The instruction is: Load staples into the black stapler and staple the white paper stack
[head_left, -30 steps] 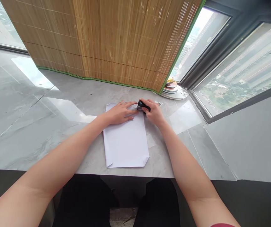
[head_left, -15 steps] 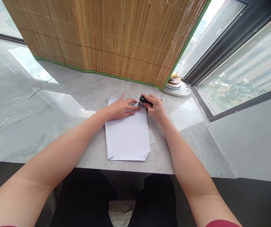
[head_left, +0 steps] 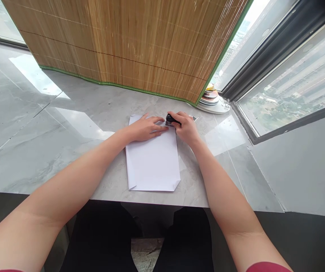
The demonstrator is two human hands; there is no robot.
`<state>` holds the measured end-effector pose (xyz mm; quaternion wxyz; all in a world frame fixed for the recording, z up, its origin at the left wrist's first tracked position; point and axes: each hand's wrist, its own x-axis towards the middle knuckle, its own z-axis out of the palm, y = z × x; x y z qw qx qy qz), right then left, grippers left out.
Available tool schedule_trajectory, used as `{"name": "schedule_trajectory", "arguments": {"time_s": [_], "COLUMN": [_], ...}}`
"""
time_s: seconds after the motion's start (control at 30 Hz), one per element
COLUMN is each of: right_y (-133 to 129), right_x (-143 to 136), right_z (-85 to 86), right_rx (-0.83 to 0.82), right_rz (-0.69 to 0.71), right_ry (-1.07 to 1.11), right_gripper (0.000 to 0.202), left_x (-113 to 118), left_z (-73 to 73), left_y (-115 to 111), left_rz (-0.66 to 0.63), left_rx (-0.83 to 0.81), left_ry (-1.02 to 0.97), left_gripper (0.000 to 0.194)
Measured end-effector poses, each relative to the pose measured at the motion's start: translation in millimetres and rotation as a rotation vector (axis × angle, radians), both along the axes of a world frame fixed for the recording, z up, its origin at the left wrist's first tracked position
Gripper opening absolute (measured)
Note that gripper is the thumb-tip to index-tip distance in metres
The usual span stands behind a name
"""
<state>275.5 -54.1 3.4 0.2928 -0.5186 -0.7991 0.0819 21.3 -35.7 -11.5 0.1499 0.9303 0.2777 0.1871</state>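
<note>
White folded paper [head_left: 153, 162] lies on the grey marble surface, its two near corners creased. Across its upper part my left hand [head_left: 147, 128] rests flat with the fingers spread, fingertips pointing toward the stapler. My right hand [head_left: 185, 127] is wrapped round a small black stapler [head_left: 173, 119] at the paper's upper right corner. The stapler's front end sits over the paper, close to my left fingertips. Part of its body is hidden in my right palm.
A bamboo blind [head_left: 122, 45] with green edging hangs behind the paper. Stacked plates [head_left: 212, 102] stand at the back right, beside the window frame [head_left: 244, 71]. The marble counter [head_left: 51, 151] has its front edge just below the paper. A small dark-tipped item [head_left: 195, 118] lies behind my right hand.
The black stapler and my right hand have shifted very slightly to the left. My left hand stays spread on the paper.
</note>
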Motion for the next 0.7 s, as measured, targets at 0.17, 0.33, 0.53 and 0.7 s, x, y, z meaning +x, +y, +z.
{"name": "schedule_trajectory", "arguments": {"time_s": [0.17,0.33,0.53,0.7], "right_y": [0.1,0.1,0.8,2.2], "right_x": [0.2,-0.4,-0.6,-0.1], "right_z": [1.4,2.5,2.8,2.2], "right_rx": [-0.005,-0.003,-0.013,-0.021], "right_rz": [0.018,0.02,0.018,0.027], "right_ry": [-0.011,-0.023,-0.023,-0.018], "right_gripper": [0.046,0.047,0.045,0.042], "left_x": [0.0,0.5,0.8,0.7], "left_z": [-0.9,-1.1,0.8,-1.6], "left_y": [1.1,0.8,-0.1,1.5], "left_rz": [-0.012,-0.017,0.003,-0.013], "left_rx": [0.003,0.004,0.014,0.041], "left_ry": [-0.02,-0.018,0.027,0.034], "left_gripper": [0.039,0.04,0.042,0.043]}}
